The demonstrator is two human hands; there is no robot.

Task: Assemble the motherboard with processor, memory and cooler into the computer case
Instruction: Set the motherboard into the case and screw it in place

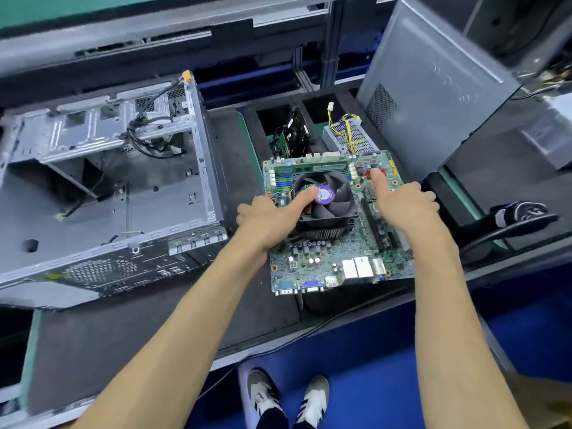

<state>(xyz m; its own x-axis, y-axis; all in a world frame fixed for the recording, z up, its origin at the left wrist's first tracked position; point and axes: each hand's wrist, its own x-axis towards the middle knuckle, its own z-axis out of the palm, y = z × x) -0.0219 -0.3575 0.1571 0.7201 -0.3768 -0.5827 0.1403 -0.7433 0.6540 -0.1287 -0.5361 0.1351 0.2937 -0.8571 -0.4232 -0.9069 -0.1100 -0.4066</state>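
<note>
Over the dark bench (pixel 93 351), both hands hold a green motherboard (pixel 337 258), flat, right of the open grey steel case (pixel 108 187). Left hand (pixel 269 218) grips its left edge, thumb across the black finned cooler (pixel 325 209) fan. Right hand (pixel 402 205) grips the right edge, thumb lying near a red heatsink (pixel 370 174). Memory stick (pixel 315 168) sits along the far edge. Perforated PSU (pixel 349 137) is behind.

Your left hand (pixel 268 218) hides the left edge of the green motherboard (pixel 335 261), and your fingers curl out of sight beneath it. Your right hand (pixel 402 203) covers its right edge. The open grey metal computer case (pixel 102 193) runs off the picture's left edge. The far shelving is blurred.
</note>
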